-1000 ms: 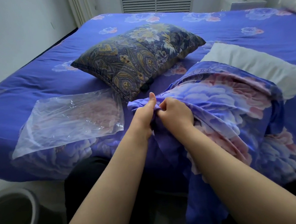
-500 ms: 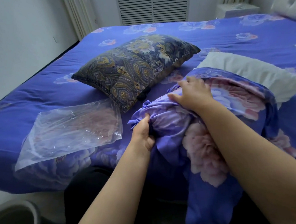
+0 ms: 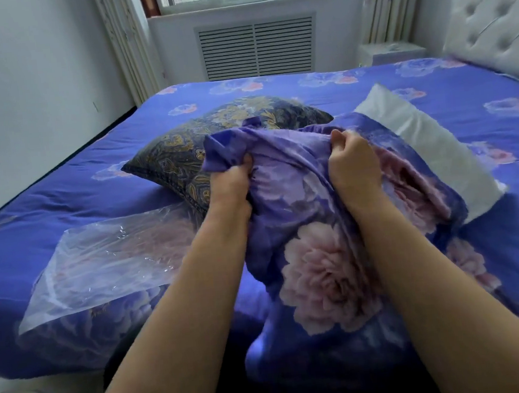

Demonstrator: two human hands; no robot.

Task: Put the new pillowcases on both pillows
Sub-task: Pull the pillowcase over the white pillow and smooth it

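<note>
While the clear plastic bag [image 3: 109, 261] lies flat on the bed [image 3: 61, 196] at far left, the dark paisley pillow [image 3: 178, 159] waits just beyond it, not yet in a new case. Now the left hand [image 3: 230, 183], fingers curled tight, bunches one edge of the floral pillowcase [image 3: 317, 254]. Across to the right hand [image 3: 353, 163], fisted on the opposite edge, lifting the cloth clear of the bed! That fabric looks light, soft and floppy, so it should gather easily; the hem of the opening is probably the best grip, though I cannot tell which edge they hold. Farthest right, the white pillow [image 3: 431, 148] lies partly under the case.
</note>
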